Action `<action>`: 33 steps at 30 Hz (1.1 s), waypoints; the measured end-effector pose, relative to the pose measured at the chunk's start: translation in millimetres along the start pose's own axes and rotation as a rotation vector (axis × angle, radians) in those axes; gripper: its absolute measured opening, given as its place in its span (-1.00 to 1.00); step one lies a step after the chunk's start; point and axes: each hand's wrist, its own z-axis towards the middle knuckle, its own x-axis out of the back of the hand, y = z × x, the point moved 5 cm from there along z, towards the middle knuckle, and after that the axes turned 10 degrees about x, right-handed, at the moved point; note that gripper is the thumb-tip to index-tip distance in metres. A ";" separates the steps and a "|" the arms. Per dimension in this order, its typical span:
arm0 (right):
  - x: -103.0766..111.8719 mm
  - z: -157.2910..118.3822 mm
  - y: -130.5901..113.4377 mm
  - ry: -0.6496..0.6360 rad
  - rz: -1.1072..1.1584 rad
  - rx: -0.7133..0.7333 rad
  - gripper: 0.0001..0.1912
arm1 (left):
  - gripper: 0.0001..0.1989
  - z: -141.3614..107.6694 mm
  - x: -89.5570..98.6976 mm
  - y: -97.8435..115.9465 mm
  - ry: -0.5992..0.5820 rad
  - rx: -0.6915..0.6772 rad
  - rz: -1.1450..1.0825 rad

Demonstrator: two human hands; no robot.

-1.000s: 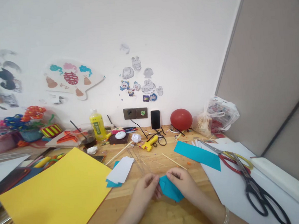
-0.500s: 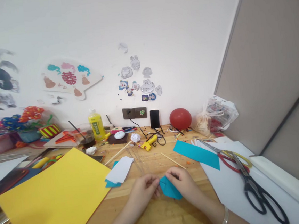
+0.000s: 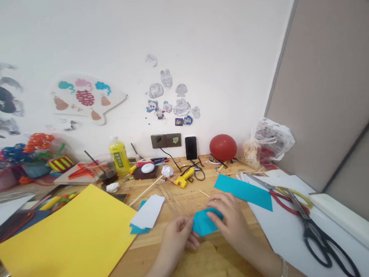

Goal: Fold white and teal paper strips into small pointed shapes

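Observation:
A small folded piece of blue paper is held between both hands above the wooden table. My left hand pinches its left edge between thumb and fingers. On the other side, my right hand grips it with the thumb in front and the fingers over its upper right part. A blue paper strip lies beyond my right hand. White paper pieces rest on blue ones to the left of my hands.
Yellow sheet at left; black-handled scissors, other scissors and a white device on white paper at right. Behind stand a yellow glue gun, red balloon, phone and bottle.
The folded blue paper has turned and risen slightly. My right hand has moved up, its fingers now spread over the paper's upper edge. My left hand keeps its pinch.

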 end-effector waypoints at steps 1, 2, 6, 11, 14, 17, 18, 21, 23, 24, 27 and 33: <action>7.1 -0.9 3.9 0.097 -0.008 -0.065 -0.88 | -0.66 0.9 3.5 0.6 0.033 -0.011 -0.034; 11.0 -3.2 8.8 0.170 0.007 -0.146 -0.85 | -0.68 1.1 6.6 1.4 0.062 -0.024 -0.075; -14.0 -14.8 23.1 0.100 0.269 -0.406 -0.73 | -0.73 -2.7 6.9 3.8 0.062 -0.075 -0.303; -54.5 -20.0 17.2 -0.069 0.651 -0.478 -0.75 | -0.70 -5.0 -12.6 -0.7 -0.053 -0.077 -0.283; -53.7 -20.0 18.0 -0.052 0.685 -0.507 -0.76 | -0.70 -4.5 -18.7 -4.8 -0.068 -0.056 -0.154; -49.4 -19.8 20.2 -0.067 0.693 -0.496 -0.77 | -0.68 -4.0 -18.9 -5.8 -0.072 -0.052 -0.092; -49.2 -20.3 20.9 -0.080 0.707 -0.498 -0.77 | -0.67 -3.5 -18.7 -6.1 -0.079 -0.045 -0.094; -50.7 -22.4 23.2 -0.100 0.732 -0.531 -0.73 | -0.65 -1.8 -18.1 -7.1 -0.094 -0.025 -0.112; -51.5 -23.4 24.3 -0.094 0.720 -0.552 -0.71 | -0.66 -1.2 -18.1 -7.2 -0.091 -0.026 -0.110; -51.8 -23.6 24.7 -0.088 0.712 -0.558 -0.70 | -0.66 -1.2 -18.3 -7.3 -0.087 -0.027 -0.105; -52.3 -24.4 25.7 -0.068 0.684 -0.573 -0.68 | -0.68 -2.3 -18.8 -7.2 -0.070 -0.027 -0.080; -54.4 -26.2 27.8 -0.053 0.656 -0.579 -0.64 | -0.66 -1.7 -19.8 -9.1 -0.077 -0.011 -0.058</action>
